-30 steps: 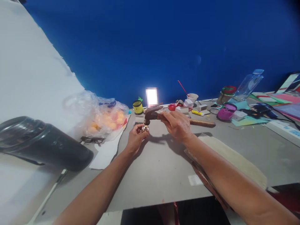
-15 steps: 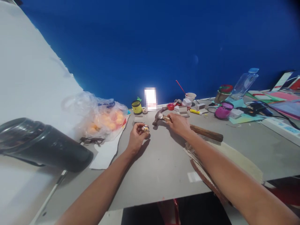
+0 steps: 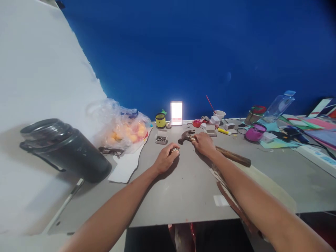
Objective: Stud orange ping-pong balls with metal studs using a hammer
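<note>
My left hand is closed around a small round object with a shiny, speckled pattern; the fingers hide much of it. It is held low over the grey table, left of the hammer. My right hand wraps around the hammer close to its metal claw head. The wooden handle points back to the right, under the right forearm. A small clear box of tiny metal pieces sits just beyond my left hand.
A dark flask leans at the left, near a plastic bag of orange fruit and glasses. Along the back stand a yellow pot, a lit phone-like screen and a paper cup. A power strip lies right.
The view has shifted a little. My left hand has moved slightly right and nearer me with the round object, uncovering the small box. The right hand still grips the hammer.
</note>
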The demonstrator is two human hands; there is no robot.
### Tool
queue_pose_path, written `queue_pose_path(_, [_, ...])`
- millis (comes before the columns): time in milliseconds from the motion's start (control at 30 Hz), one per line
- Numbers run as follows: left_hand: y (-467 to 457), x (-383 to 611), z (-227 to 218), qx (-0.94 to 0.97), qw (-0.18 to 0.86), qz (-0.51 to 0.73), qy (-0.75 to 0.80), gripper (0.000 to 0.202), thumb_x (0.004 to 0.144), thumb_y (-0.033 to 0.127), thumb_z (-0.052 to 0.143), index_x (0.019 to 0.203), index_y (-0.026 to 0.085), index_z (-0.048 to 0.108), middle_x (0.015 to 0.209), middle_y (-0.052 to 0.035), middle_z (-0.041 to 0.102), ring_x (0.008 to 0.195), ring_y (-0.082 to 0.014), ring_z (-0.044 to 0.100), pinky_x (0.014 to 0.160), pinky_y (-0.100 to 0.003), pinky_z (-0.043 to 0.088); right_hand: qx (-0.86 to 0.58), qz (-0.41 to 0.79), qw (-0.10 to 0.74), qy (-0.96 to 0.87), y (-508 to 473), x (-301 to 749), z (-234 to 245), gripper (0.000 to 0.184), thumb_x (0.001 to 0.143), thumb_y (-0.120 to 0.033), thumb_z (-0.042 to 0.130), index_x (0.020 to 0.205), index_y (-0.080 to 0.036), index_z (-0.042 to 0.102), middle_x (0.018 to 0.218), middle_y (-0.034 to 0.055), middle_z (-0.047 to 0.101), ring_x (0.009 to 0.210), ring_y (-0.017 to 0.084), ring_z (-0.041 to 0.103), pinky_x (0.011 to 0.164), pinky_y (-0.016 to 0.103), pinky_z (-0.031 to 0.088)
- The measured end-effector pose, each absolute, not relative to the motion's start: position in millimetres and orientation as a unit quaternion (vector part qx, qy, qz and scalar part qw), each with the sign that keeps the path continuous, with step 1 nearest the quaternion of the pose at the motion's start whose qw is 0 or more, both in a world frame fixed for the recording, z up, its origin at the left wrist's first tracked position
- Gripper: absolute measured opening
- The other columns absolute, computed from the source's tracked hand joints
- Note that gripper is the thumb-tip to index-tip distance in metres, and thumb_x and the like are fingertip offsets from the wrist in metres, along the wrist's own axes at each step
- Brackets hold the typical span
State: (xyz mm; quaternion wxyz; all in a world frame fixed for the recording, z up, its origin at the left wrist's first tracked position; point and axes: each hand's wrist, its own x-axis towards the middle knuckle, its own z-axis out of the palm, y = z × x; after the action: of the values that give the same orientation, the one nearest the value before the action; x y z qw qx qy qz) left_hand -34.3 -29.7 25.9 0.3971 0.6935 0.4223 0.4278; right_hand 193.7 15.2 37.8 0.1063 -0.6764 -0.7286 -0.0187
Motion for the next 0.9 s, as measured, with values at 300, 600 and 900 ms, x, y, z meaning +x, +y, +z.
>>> queue_pose_path(300, [-28.6,-37.5,23.1,0.721,0.396,0.401,0.404,0.018,0.086,0.032,0.054,0.092,0.024,0.068,0.078,-0.0019,0.063,0.076,-0.0215,0.056,0.069,-0.031,0.042,-0.518,0.001,0.063,-0.853,44.2,94.6,102.3,0.027,0.1,-0.026,0.056,0.111,-0.027,0.08,0.119,0.0077,0.078,0.111,0.024,0.07,0.088,0.029,0.05])
queue_pose_path(600, [-16.2,-37.2,12.0,0.756,0.351,0.382,0.398,0.013,0.084,0.029,0.05,0.081,0.019,0.059,0.073,-0.0007,0.059,0.069,-0.0188,0.049,0.07,-0.032,0.039,-0.424,-0.024,-0.078,-0.902,70.5,31.5,97.0,0.035,0.084,-0.003,0.062,0.116,-0.007,0.076,0.121,0.0239,0.076,0.109,0.034,0.074,0.091,0.049,0.057])
queue_pose_path(900, [-12.5,-37.2,9.6,0.766,0.326,0.369,0.413,0.019,0.083,0.034,0.05,0.086,0.018,0.06,0.071,0.0001,0.058,0.068,-0.0187,0.049,0.069,-0.032,0.038,-0.442,-0.047,-0.05,-0.895,71.2,32.3,92.3,0.033,0.088,-0.006,0.061,0.118,-0.009,0.075,0.12,0.0237,0.076,0.113,0.035,0.073,0.089,0.047,0.059])
